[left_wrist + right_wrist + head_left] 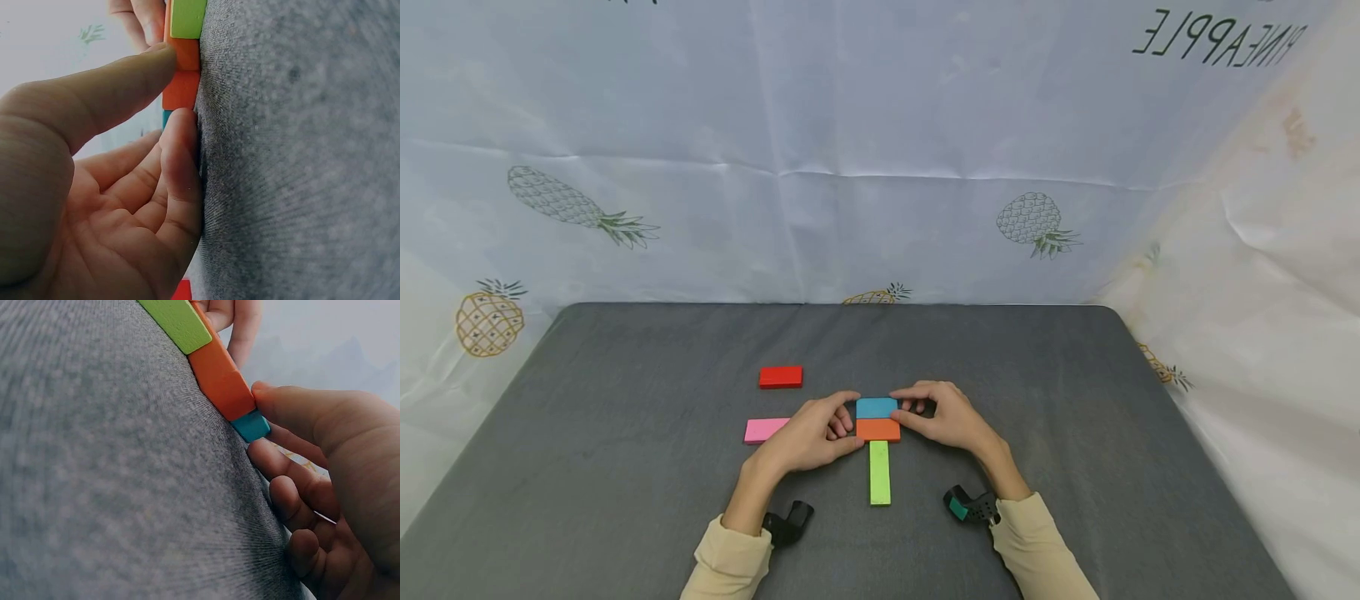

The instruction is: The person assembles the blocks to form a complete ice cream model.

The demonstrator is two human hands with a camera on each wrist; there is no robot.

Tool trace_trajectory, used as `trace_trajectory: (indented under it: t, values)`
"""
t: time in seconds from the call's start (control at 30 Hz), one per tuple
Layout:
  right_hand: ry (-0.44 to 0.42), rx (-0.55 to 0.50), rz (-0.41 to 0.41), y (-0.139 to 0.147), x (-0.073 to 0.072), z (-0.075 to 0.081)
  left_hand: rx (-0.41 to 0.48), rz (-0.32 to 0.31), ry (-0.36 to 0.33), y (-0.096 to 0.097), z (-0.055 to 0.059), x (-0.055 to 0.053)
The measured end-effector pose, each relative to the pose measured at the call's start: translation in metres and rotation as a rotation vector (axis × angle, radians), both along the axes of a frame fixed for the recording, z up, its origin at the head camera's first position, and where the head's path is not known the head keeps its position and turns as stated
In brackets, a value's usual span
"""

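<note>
A blue block [876, 407] lies flat against the far long side of an orange block [877, 430]. A green block [879, 473] points toward the person from the orange block's near side, forming a T. My left hand [811, 432] grips the left ends of the pair: thumb at the orange block's near corner, index finger at the blue block's far corner. Opposite it, my right hand [946, 414] pinches the blue block's right end between thumb and index finger. In the right wrist view, that thumb [294, 406] touches where blue and orange meet.
A red block [781, 377] lies beyond the left hand. A pink block [766, 430] sits left of it, partly covered by the hand. All rest on a dark grey cloth-covered table [625, 467]. A white curtain [880, 100] with pineapple prints hangs behind.
</note>
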State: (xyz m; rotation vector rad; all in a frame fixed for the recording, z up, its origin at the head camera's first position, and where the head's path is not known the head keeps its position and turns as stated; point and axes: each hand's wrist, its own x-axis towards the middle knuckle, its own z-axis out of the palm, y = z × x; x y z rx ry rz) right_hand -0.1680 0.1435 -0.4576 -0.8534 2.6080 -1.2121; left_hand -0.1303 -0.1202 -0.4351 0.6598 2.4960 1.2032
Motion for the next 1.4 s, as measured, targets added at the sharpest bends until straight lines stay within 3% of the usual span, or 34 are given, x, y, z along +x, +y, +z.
trace_trajectory:
  t: [0.7, 0.87, 1.03, 1.4]
  values:
    - [0.011, -0.019, -0.007, 0.0, -0.001, -0.003, -0.003, -0.007, 0.014, -0.001, 0.004, 0.001]
    - [0.014, -0.024, -0.002, 0.001, -0.001, -0.003, 0.048, -0.032, 0.056, -0.001, 0.014, 0.004]
    - [0.006, -0.031, -0.004, 0.0, -0.001, -0.003, 0.095, -0.077, 0.045, -0.004, 0.028, 0.007]
    - [-0.015, -0.029, -0.006, 0.0, -0.001, -0.002, 0.027, -0.09, 0.046, -0.033, 0.052, 0.016]
